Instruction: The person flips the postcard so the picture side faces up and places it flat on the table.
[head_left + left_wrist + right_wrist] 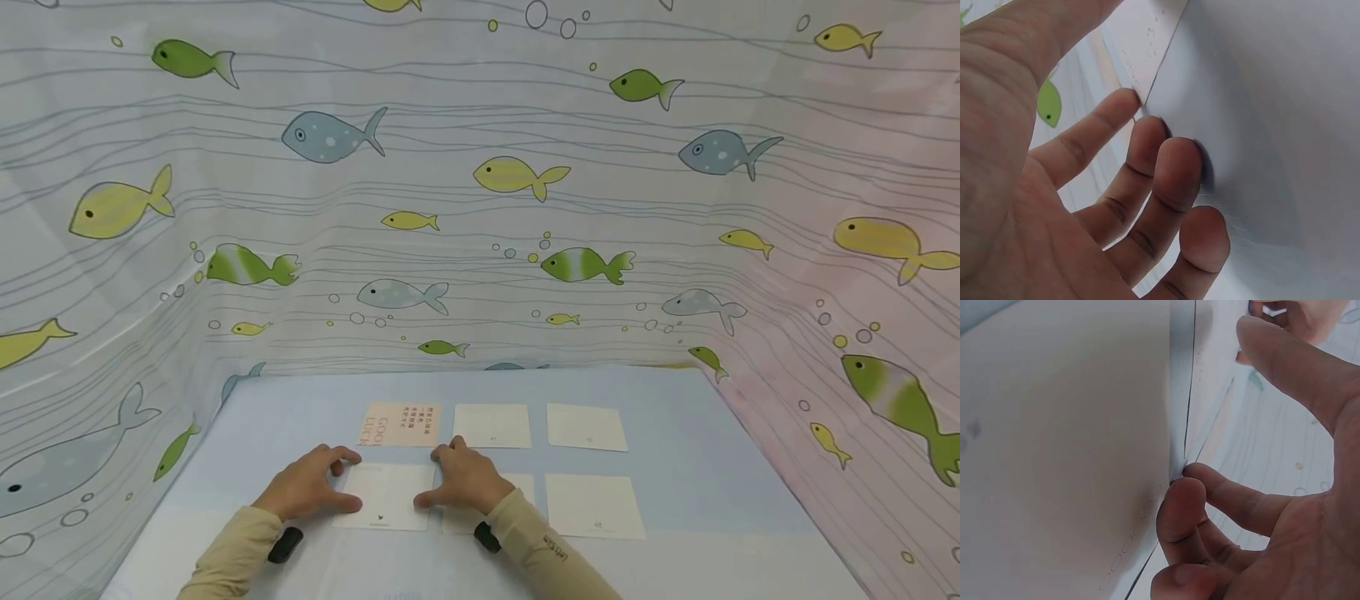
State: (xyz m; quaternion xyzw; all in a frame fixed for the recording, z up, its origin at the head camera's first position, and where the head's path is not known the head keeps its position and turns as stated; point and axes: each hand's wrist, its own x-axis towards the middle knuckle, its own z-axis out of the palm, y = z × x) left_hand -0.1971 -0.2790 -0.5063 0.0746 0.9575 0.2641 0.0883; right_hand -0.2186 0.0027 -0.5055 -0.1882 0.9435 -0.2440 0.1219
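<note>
A white card [392,493] with a small dark mark near its lower edge lies flat at the front left of the white table. At its left edge is my left hand [306,485], thumb by the card and fingers loosely bent. My right hand [471,479] spans the card's right side, thumb at the edge and fingertips near the upper corner. In the left wrist view, the fingertips [1179,165] rest at a card corner. Behind lies a pink card [405,425] with red lettering and dark characters. The front middle card [459,522] is partly hidden under my right hand.
More white cards lie in the two rows: a back middle card [492,423], a back right card [587,425] and a front right card [595,504]. A fish-printed curtain [480,242] encloses the table [720,500] at the back and sides.
</note>
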